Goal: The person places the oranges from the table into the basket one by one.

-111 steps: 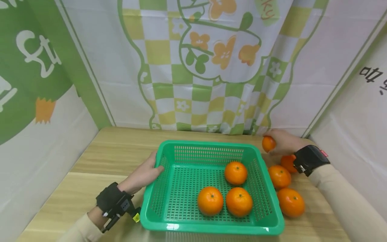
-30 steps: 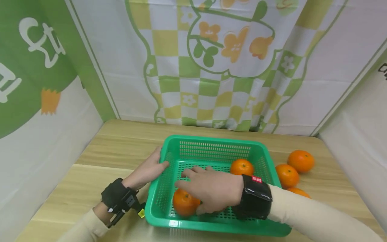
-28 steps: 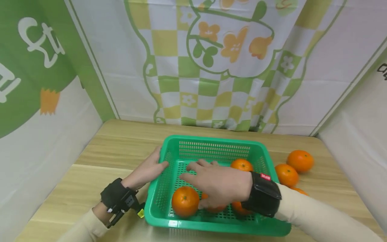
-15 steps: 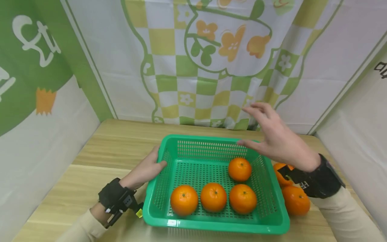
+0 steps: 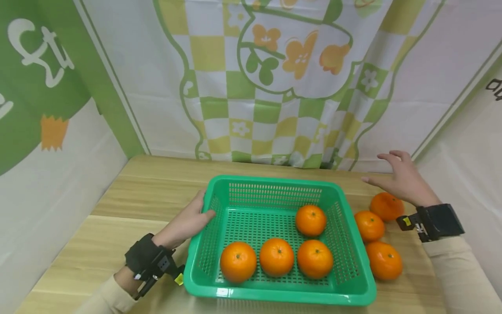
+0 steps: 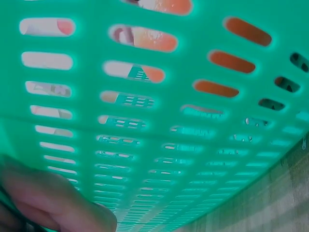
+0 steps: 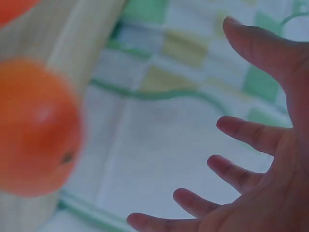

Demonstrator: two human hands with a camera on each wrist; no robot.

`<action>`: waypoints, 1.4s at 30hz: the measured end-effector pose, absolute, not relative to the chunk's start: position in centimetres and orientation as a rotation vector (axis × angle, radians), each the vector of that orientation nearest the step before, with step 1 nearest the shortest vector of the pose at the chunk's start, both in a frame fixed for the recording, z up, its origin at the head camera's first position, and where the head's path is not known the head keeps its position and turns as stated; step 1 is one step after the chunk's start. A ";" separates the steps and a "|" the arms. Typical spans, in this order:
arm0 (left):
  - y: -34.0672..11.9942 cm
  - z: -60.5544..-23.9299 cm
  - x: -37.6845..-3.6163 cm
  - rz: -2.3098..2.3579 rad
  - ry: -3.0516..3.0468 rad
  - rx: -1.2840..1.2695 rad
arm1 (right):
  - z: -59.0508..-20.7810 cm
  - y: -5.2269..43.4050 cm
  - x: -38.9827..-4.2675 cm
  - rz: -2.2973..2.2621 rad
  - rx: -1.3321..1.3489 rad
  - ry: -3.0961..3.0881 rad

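Observation:
The green plastic basket stands on the table with several oranges inside: one orange at the back right and a front row with an orange at its left end. My left hand grips the basket's left rim, thumb over the inner side; the left wrist view shows fingers against the slotted wall. My right hand hovers spread and holding nothing, above the farthest orange of three beside the basket. In the right wrist view, that hand is apart from a blurred orange.
Two more oranges, a middle orange and a near orange, lie close along the basket's right wall. A wooden table carries everything. A checked, flower-printed curtain hangs behind its back edge, and white side walls flank it.
My right hand, earlier holding an orange at the right, has let it go at the basket's front left. It has since swung out to the right, over the loose oranges. My left hand stays.

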State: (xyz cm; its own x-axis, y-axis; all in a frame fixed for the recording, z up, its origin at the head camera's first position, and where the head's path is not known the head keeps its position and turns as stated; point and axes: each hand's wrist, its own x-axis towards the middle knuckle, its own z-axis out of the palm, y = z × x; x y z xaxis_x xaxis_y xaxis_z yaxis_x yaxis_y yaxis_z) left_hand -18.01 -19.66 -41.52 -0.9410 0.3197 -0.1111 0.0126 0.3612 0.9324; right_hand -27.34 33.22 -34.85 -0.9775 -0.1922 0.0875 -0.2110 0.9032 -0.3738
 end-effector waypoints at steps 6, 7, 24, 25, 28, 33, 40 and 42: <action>-19.7 -41.5 -18.0 1.621 2.337 0.303 | -37.9 35.9 -28.3 0.539 0.243 -3.082; -19.7 -41.5 -18.0 1.621 2.337 0.304 | -38.4 36.2 -28.5 0.524 0.247 -3.093; -19.6 -41.2 -18.0 1.602 2.362 0.292 | -42.1 37.0 -29.3 0.338 0.461 -3.256; -19.6 -41.3 -18.0 1.603 2.358 0.291 | -42.1 36.9 -29.3 0.338 0.470 -3.253; -19.6 -41.5 -17.9 1.611 2.338 0.292 | -42.2 36.7 -29.1 0.351 0.493 -3.243; -19.6 -41.6 -17.8 1.620 2.324 0.292 | -42.1 36.7 -29.2 0.354 0.463 -3.256; -19.6 -41.4 -17.9 1.634 2.308 0.300 | -39.7 36.9 -29.8 0.245 0.450 -3.212; -19.6 -41.4 -18.0 1.637 2.308 0.304 | -38.7 36.7 -29.8 0.266 0.440 -3.202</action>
State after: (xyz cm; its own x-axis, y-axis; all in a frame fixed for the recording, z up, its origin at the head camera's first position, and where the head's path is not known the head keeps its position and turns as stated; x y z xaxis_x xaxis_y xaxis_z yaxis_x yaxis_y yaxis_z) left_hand -17.98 -19.58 -41.39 -0.9343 0.3370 -0.1159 0.0020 0.3303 0.9439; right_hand -29.82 36.67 -38.75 -0.9581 -0.2756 -0.0778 -0.2590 0.9498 -0.1755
